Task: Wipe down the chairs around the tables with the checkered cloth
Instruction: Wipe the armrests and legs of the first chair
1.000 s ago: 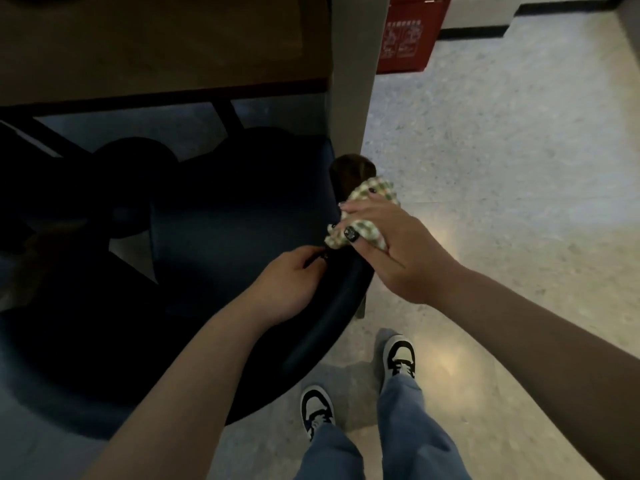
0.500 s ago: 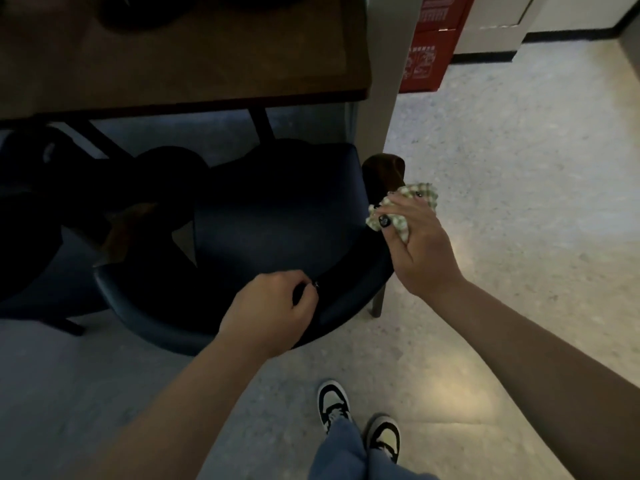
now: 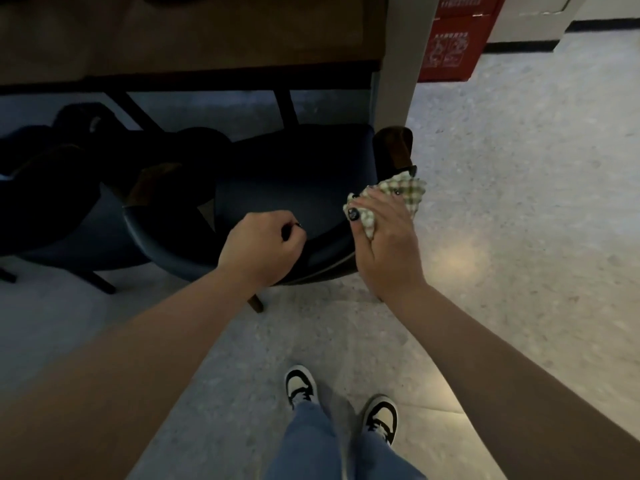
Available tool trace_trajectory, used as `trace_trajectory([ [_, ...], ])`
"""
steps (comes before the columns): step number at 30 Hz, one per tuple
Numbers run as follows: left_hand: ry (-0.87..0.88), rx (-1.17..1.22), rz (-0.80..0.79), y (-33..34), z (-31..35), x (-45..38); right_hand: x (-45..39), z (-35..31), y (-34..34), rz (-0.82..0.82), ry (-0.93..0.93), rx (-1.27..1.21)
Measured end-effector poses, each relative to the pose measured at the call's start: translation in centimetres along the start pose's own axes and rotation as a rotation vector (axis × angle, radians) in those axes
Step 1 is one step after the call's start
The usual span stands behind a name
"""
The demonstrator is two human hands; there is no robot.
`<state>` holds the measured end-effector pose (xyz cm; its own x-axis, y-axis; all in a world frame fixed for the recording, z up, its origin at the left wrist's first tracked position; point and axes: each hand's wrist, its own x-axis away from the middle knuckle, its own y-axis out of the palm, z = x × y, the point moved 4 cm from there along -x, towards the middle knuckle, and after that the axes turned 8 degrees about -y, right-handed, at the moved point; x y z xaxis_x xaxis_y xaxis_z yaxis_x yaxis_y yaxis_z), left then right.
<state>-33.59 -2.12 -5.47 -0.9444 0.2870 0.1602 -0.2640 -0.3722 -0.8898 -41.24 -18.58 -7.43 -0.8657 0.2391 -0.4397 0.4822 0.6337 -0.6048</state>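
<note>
A dark blue chair with a curved backrest stands tucked under a wooden table. My left hand is curled over the top rim of the backrest near its middle. My right hand grips the green-and-white checkered cloth and presses it against the right end of the backrest, just below the chair's brown wooden arm tip. Part of the cloth is hidden under my fingers.
A second dark chair stands to the left under the same table. A grey pillar rises right behind the chair, with a red box beyond it. Speckled floor lies open to the right. My shoes are close behind the chair.
The view has drawn back from the chair, so more of the floor and the table shows. My right hand keeps the cloth on the right end of the backrest. My left hand stays on the rim.
</note>
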Motion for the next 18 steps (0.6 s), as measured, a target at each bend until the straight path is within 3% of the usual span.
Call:
trace_trajectory([
  [7,0.047,-0.005,-0.012,0.2,-0.2,-0.3,0.2,-0.8,0.4,0.050,0.019,0.037],
  [12,0.146,0.083,-0.224,0.1,-1.3,-1.3,2.1,-3.8,2.4,0.156,-0.003,0.117],
  [18,0.327,-0.199,-0.371,-4.3,-9.0,-2.4,3.4,-8.3,5.5,0.238,0.071,0.254],
])
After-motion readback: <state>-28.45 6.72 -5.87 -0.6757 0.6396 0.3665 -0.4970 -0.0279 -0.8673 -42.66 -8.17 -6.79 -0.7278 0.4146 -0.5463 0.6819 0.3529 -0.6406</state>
